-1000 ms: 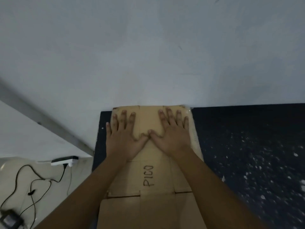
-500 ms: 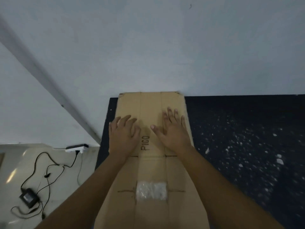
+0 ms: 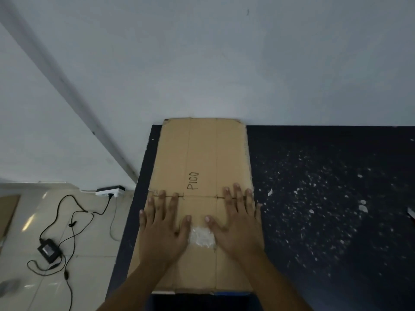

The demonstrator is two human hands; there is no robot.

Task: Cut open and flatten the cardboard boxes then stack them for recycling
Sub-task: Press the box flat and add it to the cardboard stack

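Now both palms press the flattened cardboard box [image 3: 203, 158] against the dark table [image 3: 325, 221].
Left hand [image 3: 162, 230] at 7 o'clock and right hand [image 3: 235, 225] at 5 o'clock of the sheet's centre lie with fingers spread flat, gripping nothing, either side of a tape patch [image 3: 201, 236]. The sheet looks light, stiff yet springy at its creases; lifting it by the long side edges seems safest.

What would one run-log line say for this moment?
step: flattening | cardboard: flat on dark table | left hand: pressing it | right hand: pressing it | tape patch: between hands
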